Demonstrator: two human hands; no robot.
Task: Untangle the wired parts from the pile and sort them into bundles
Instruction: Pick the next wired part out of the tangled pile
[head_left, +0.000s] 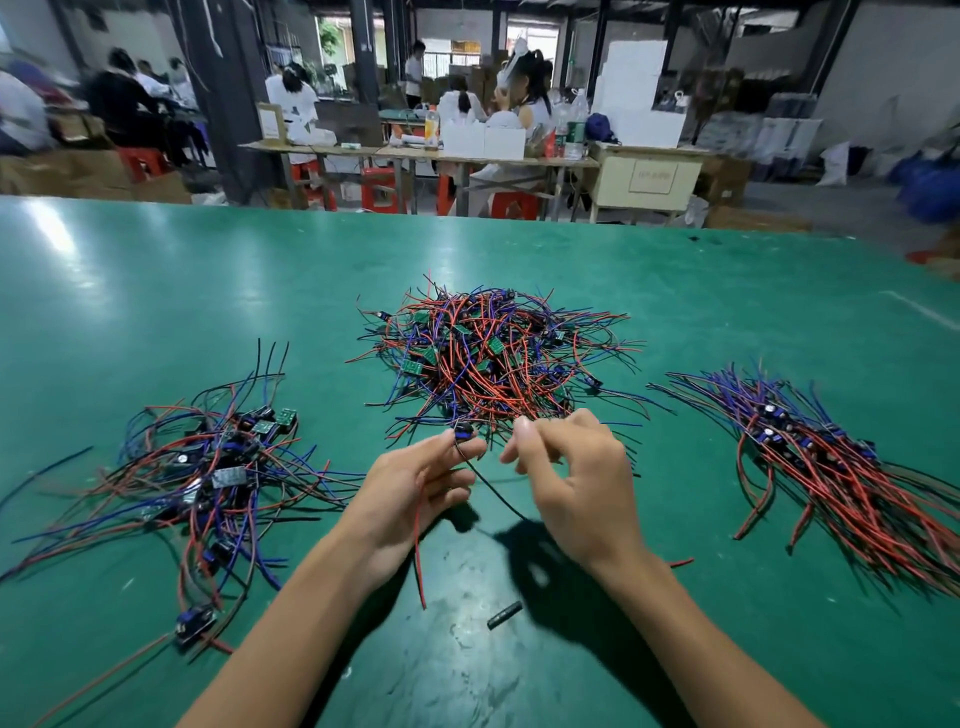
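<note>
Wires sprawl in a loose bundle (208, 467) far left of the grip, red, blue and black strands tangled round small boards on the green table (156, 312). Next comes the left hand (415, 493), its thumb and forefinger pinching a wired part (464, 430); a red and a black lead hang down from the pinch. Just beyond the fingers lies the pile (488, 358). The right hand (576, 483), just right of the pinch, has curled fingers; whether they hold a wire I cannot tell. Far right lies a neater bundle (841, 467). Below the grip lies a small black piece (504, 614)
</note>
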